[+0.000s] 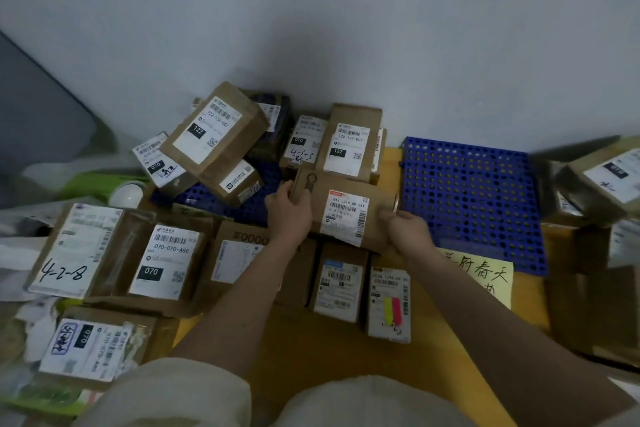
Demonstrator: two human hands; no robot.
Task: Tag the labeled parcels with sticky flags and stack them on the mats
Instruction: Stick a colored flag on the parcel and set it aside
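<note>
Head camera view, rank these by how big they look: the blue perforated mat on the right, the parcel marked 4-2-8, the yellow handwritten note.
1. blue perforated mat
2. parcel marked 4-2-8, though it lies nearer the camera
3. yellow handwritten note, partly hidden by the arm

Yellow-brown floor (325, 350) down here, carrying two blue perforated mats (474, 198). Labelled cardboard parcels (341, 282) sit straight on it, beside a yellow handwritten note (485, 274).

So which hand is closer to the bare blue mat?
The right hand. It grips the box's right end, just left of the blue mat. The left hand holds the box's far end.
</note>
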